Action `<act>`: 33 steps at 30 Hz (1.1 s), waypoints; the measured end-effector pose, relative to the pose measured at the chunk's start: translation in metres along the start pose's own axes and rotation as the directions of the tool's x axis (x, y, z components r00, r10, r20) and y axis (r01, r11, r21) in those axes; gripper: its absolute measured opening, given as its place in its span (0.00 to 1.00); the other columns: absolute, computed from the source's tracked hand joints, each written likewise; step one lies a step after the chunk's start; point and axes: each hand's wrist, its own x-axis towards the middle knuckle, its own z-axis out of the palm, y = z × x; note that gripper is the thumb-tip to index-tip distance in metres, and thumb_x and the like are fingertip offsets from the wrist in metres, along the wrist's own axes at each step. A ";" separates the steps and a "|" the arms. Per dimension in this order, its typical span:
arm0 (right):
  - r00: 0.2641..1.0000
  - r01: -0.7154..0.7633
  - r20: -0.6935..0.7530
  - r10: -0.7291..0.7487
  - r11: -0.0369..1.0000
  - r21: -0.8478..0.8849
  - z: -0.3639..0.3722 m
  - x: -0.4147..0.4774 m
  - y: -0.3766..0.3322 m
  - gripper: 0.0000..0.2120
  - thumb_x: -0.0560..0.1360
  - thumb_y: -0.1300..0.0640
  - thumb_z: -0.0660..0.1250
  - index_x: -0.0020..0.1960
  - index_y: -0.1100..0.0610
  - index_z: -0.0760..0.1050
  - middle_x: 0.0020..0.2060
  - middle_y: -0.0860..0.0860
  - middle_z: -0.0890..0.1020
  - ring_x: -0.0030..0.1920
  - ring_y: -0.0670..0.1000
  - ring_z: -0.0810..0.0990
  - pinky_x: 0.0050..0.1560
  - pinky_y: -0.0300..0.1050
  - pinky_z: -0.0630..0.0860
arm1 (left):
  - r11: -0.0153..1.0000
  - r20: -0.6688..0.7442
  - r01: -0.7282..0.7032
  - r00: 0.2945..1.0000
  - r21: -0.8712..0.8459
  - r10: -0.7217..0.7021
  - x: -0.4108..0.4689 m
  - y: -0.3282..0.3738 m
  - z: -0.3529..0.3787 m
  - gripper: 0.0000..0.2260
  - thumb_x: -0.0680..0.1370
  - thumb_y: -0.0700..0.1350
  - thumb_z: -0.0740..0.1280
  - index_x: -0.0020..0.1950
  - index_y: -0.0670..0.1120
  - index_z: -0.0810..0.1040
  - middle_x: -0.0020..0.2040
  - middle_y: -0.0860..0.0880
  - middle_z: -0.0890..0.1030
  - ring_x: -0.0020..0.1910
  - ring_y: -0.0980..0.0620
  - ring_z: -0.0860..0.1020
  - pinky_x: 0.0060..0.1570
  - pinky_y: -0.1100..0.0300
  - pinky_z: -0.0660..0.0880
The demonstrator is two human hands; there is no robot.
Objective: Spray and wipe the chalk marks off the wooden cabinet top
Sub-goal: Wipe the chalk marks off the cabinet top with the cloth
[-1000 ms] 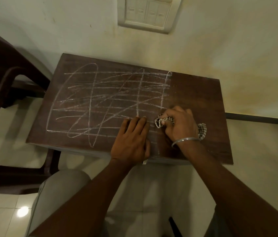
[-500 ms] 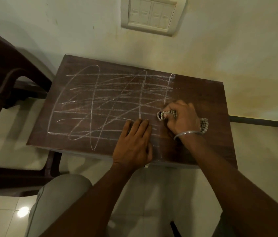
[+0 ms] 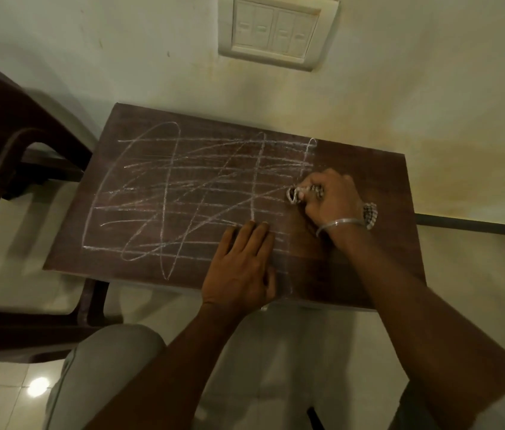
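The dark wooden cabinet top is covered on its left and middle with white chalk marks, crossing lines and loops. My right hand grips a bunched checked cloth and presses it on the top at the right edge of the marks; a tail of the cloth sticks out behind the wrist. My left hand lies flat on the top near the front edge, fingers together, holding nothing. The strip right of my hands shows only faint marks. No spray bottle is in view.
A dark plastic chair stands close on the left. The wall with a switch plate runs right behind the cabinet. A dark rail leads off to the right. My knee is below the front edge, over a tiled floor.
My right hand has slid the cloth away from me, from the front part of the top toward the middle right. The left hand has stayed flat in place.
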 end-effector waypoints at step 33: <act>0.989 -0.123 -0.094 0.116 0.990 -0.070 -0.011 0.115 0.001 0.09 0.76 0.58 0.65 0.54 0.51 0.80 0.57 0.57 0.77 0.59 0.64 0.71 0.55 0.53 0.71 | 0.999 -0.019 -0.029 0.999 0.023 0.030 0.008 0.000 -0.001 0.26 0.75 0.53 0.58 0.68 0.40 0.77 0.70 0.41 0.76 0.71 0.41 0.72 0.72 0.43 0.61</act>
